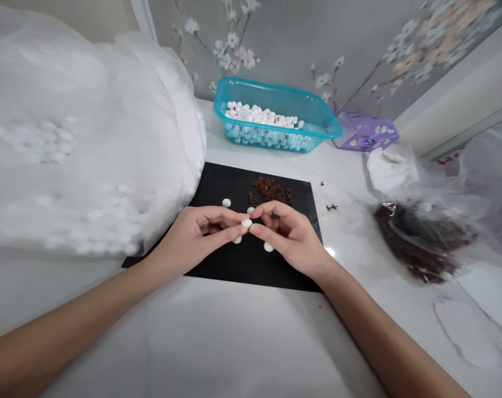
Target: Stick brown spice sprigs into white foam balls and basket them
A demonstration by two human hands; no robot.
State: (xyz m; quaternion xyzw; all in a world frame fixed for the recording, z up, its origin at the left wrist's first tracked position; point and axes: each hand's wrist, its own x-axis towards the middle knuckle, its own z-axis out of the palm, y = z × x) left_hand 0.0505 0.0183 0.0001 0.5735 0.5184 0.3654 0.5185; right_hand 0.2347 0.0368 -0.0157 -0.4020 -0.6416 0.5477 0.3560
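Observation:
A small white ball (246, 223) is pinched between the thumb and forefinger of my left hand (188, 235). At the ball's right side, the thumb and forefinger of my right hand (292, 235) come together in a pinch; whatever they hold is too small to make out. Both hands are over a black sheet (251, 268). Several loose white balls (226, 203) lie on it around my fingers, some partly hidden by them. Just beyond my hands is a heap of small brown branched pieces (272, 190).
A large translucent bag (151, 138) of white balls bulges over the table's left side. At the back stands a blue basket (275, 88) holding more balls, beside a purple box (369, 132). A clear bag of brown pieces (424, 243) sits right. Stray brown pieces (331, 207) lie nearby.

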